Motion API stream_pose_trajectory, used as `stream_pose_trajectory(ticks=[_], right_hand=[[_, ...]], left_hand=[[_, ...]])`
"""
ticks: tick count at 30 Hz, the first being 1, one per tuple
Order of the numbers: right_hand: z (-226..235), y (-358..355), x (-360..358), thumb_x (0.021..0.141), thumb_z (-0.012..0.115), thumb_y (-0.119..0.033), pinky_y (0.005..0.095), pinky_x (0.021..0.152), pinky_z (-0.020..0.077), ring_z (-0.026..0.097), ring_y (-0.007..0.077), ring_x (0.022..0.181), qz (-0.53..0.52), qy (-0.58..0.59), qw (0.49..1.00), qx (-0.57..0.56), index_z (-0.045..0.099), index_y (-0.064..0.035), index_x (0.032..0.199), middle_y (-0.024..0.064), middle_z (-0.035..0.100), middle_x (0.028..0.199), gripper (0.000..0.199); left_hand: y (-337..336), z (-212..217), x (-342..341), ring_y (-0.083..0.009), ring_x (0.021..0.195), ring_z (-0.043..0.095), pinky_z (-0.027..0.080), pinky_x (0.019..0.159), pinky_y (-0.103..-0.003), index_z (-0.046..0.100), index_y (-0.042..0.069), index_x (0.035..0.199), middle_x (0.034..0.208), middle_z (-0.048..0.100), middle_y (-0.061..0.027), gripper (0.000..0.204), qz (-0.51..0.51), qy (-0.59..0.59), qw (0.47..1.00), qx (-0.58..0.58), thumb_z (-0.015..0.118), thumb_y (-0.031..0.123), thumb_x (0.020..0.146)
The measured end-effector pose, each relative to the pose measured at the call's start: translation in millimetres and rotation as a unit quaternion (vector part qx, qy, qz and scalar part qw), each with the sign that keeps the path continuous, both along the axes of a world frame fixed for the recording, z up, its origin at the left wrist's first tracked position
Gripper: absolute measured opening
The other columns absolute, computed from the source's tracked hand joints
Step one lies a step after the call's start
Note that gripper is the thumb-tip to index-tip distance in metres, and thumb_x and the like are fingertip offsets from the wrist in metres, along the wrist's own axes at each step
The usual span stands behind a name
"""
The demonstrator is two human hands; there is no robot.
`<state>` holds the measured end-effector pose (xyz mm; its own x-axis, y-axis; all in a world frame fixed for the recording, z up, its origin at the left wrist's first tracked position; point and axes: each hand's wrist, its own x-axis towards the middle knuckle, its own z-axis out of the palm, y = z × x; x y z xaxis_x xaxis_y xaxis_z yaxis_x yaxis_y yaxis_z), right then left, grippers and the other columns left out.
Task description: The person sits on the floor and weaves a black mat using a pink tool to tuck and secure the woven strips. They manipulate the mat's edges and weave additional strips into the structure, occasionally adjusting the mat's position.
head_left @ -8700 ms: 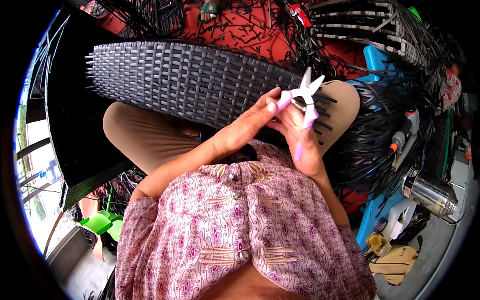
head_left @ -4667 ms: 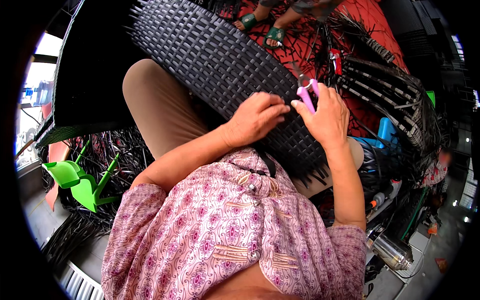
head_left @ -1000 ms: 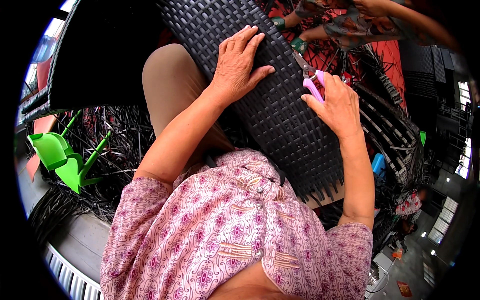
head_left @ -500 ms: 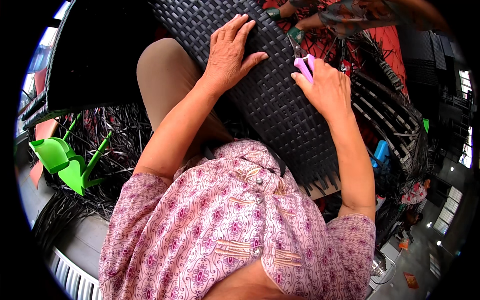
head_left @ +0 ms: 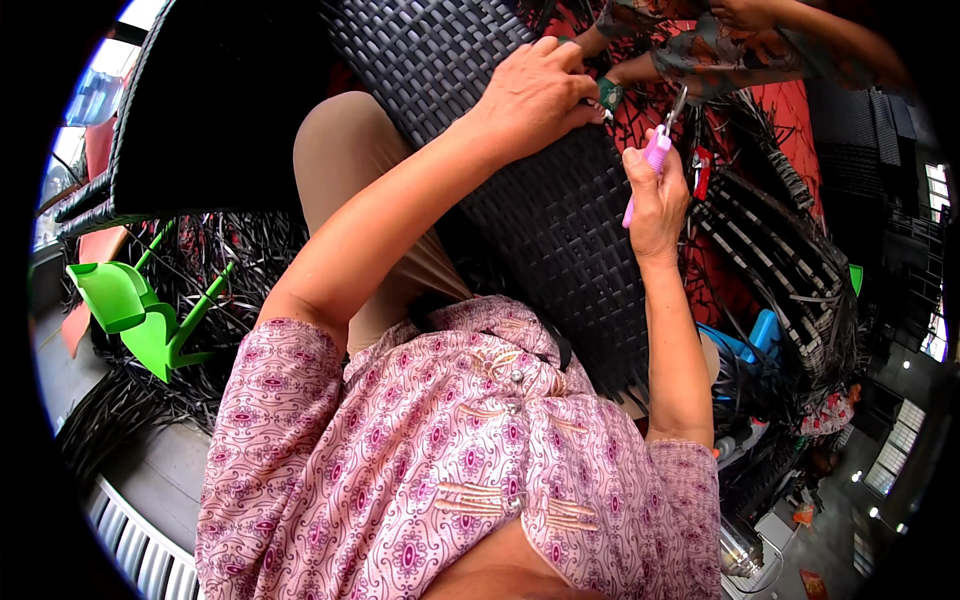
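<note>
A dark woven plastic panel [head_left: 560, 230] with a ragged strip fringe at its near end lies slanted across my lap. My left hand [head_left: 535, 100] reaches over it to its right edge, thumb and fingers pinched together there. What is between them is too small to make out. In my right hand [head_left: 657, 215], just off that edge, is a pair of pink-handled snips [head_left: 656, 152]. Its metal blades point up and away, apart from the panel.
Beyond the panel a co-worker's patterned clothing [head_left: 720, 60] and bare limbs show over red flooring. Black strips [head_left: 250, 260] heap at left beside a green dustpan-like object [head_left: 110, 295]. A bundle of strips [head_left: 790, 260] and a blue object [head_left: 765, 335] are at right.
My left hand has moved from lying flat on the panel to its right edge and closed. My right hand has drawn the snips away from the edge, turning their blades upward.
</note>
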<state>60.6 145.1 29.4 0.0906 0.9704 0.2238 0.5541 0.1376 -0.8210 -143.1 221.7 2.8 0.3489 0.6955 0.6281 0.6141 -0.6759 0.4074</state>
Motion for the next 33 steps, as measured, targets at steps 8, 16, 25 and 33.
stream_pose_trajectory(ticks=[8,16,25,33], right_hand=[[-6.6,3.2,9.2,0.099,0.066,-0.034,0.034,0.095,0.0503,0.061,0.0171,0.105,-0.006,0.168,0.982,-0.084,0.057,0.0093,0.136,0.0129,0.063,0.123,0.057],[-3.1,9.6,7.1,0.097,0.069,-0.041,0.0313,0.09,0.0477,0.058,0.015,0.094,-0.013,0.181,0.979,-0.095,0.065,0.0057,0.117,0.006,0.062,0.1,0.051],[-5.8,10.9,10.9,0.092,0.073,-0.046,0.0313,0.09,0.0496,0.061,0.0159,0.095,-0.084,0.273,0.945,-0.161,0.063,0.0037,0.121,0.0087,0.064,0.102,0.059],[27.0,5.6,3.1,0.086,0.075,-0.047,0.0427,0.091,0.0483,0.064,0.0313,0.099,0.05,-0.107,0.984,-0.132,0.062,0.0012,0.129,0.0177,0.066,0.109,0.067]], left_hand=[[13.8,-2.7,6.4,-0.0234,0.094,0.06,0.049,0.081,-0.038,0.067,0.008,0.094,0.093,0.055,-0.0059,0.017,-0.044,0.097,0.987,0.118,0.066,0.025,0.093],[33.7,1.9,8.3,-0.0249,0.093,0.064,0.049,0.081,-0.038,0.061,0.006,0.091,0.093,0.058,-0.0092,0.023,-0.062,0.192,0.977,0.065,0.065,0.028,0.095],[93.9,-19.3,-12.7,-0.0333,0.091,0.066,0.053,0.077,-0.046,0.067,0.008,0.097,0.091,0.064,-0.0144,0.02,-0.05,0.1,0.994,-0.005,0.059,0.027,0.094],[61.8,-12.3,-106.4,-0.0167,0.06,0.06,0.051,0.059,-0.036,0.069,0.002,0.112,0.077,0.064,-0.0082,0.018,0.112,-0.204,0.948,-0.216,0.066,0.014,0.098]])
